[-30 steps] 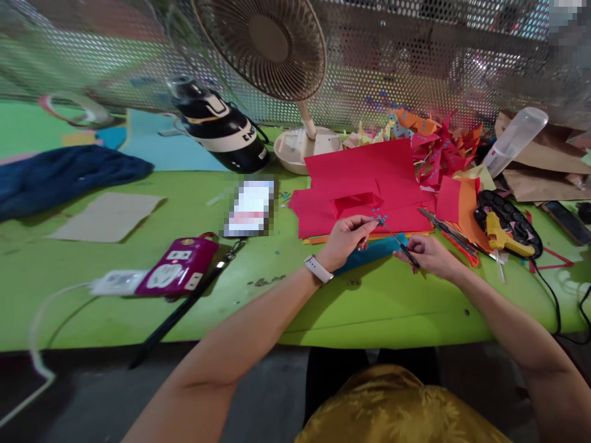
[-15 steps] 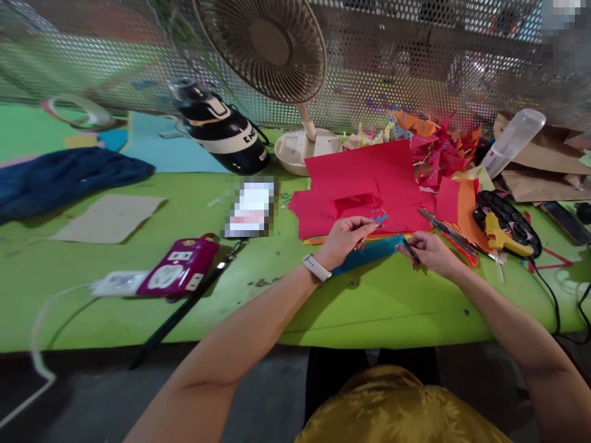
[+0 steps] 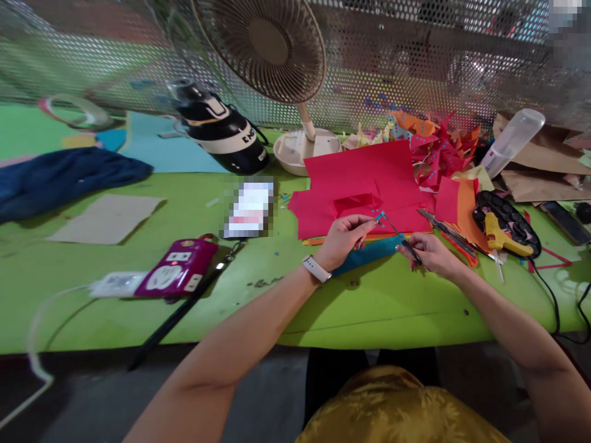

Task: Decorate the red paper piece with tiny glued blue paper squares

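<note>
Between thumb and fingertips, my left hand pinches a tiny piece of blue paper. My right hand is closed round the handles of a pair of scissors, whose blades point up and left toward the blue piece. Whether the blades touch it I cannot tell. Under and between the hands lies a blue paper strip, partly hidden by my left hand. Red paper sheets are spread just beyond both hands, over some orange and yellow edges.
A yellow glue gun rests on a black palette at right. Behind stand a fan, a black bottle and colourful paper scraps. A phone and a purple power strip lie at left.
The scissor blades have come closer together and tilted slightly near the blue piece. Both hands stay almost in the same place.
</note>
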Available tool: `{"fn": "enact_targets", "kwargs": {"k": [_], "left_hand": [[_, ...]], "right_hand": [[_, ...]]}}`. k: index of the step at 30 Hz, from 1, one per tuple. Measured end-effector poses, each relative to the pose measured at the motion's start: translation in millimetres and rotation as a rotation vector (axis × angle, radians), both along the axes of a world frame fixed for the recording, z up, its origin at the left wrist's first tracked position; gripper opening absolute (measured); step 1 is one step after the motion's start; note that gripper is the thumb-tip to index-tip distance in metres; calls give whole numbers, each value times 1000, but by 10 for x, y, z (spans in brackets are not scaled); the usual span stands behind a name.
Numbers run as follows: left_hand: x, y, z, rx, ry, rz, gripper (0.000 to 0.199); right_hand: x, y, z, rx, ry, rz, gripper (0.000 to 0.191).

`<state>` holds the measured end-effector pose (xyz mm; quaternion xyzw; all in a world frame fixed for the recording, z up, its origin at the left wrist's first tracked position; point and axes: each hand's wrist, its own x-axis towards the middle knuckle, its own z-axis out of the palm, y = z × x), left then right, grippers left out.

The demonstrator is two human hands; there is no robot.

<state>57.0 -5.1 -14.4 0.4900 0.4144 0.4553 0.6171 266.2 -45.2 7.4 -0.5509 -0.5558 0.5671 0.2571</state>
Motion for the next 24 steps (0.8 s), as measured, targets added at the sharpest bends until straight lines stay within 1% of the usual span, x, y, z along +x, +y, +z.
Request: {"fn": "enact_targets", "kwargs": {"k": [8,16,24], "left_hand": [[3,-18,22,0,-12,4,23],[2,-22,27,-9,-2,1,24],[-5,-15,10,-4,2,9,23]], "right_hand": [[-13,3,30,-19,5,-9,49],[-1,5,-2,2,-8,-5,48],[-25,-5,50,-14,13,-3,48]]}}
